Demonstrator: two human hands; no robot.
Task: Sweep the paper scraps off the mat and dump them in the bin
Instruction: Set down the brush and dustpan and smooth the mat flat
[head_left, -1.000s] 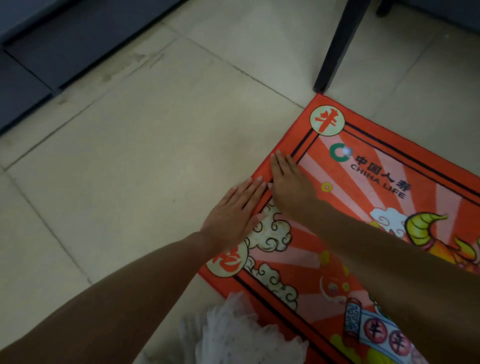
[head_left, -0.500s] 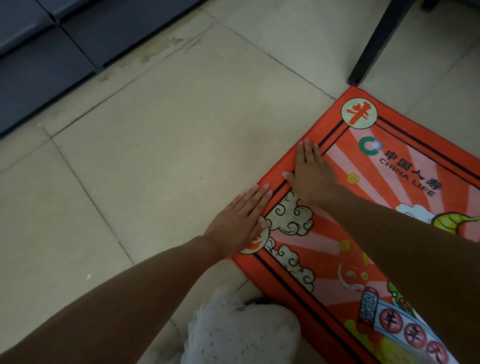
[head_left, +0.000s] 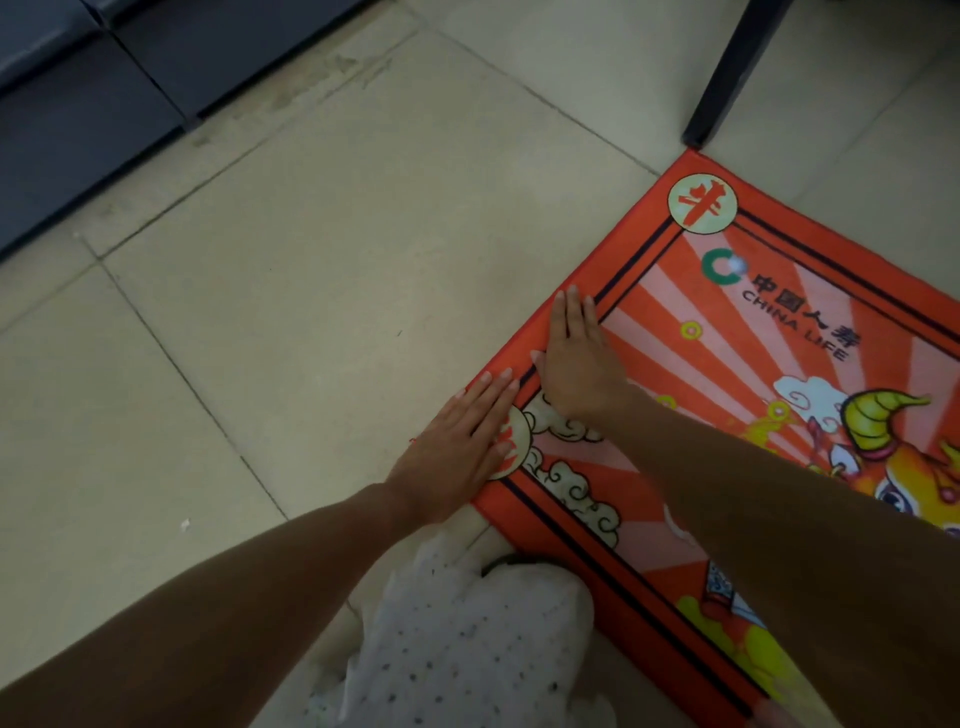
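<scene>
Head view
Mat: my orange-red printed fabric mat (head_left: 727, 415) lies flat on the beige tiled floor (head_left: 311, 312), right of frame.
Left grip: my left hand (head_left: 457, 447), fingers straight, flat on the mat's left edge at its near corner.
Right grip: my right hand (head_left: 576, 364), fingers straight, palm pressing the mat border just beyond.
Paper scraps: one small white fleck (head_left: 184, 524) on the floor, well left of the mat.
Other: black furniture leg (head_left: 727, 78) stands by the mat's far corner.

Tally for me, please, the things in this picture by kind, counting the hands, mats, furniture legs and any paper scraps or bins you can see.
Hands: 2, left hand and right hand
Mats: 1, orange mat
Furniture legs: 1, dark leg
Paper scraps: 0
Bins: 0
Total: 4
</scene>
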